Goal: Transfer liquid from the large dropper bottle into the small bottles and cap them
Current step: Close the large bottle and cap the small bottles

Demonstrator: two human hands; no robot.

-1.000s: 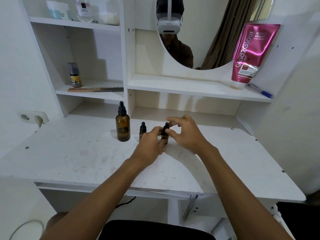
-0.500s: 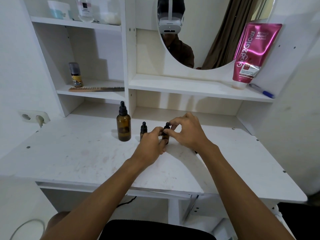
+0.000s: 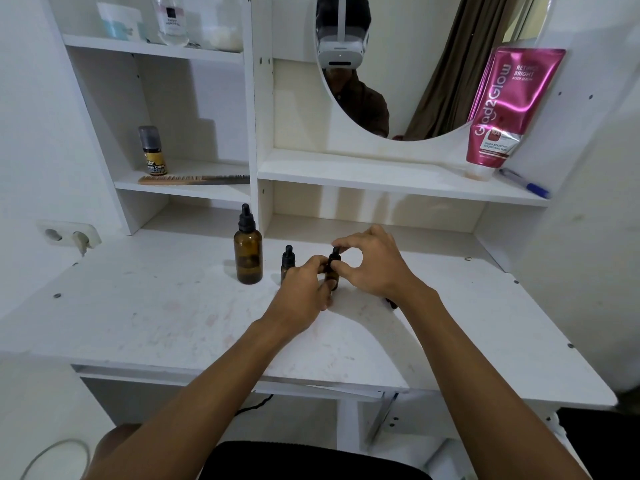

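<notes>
Though nr hands: lg bottle [image 3: 248, 252] apart.

Left hand [image 3: 304, 289], right hand [image 3: 375, 268]: fingertips pinched together.

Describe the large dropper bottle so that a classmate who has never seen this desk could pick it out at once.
Start at the white desk under the round mirror. Just left of the upright divider, at the back of the desktop, stands the large dropper bottle, to the left of both hands. It is amber glass with a black dropper cap, much taller than the two small bottles to its right, and nobody is touching it.
</notes>
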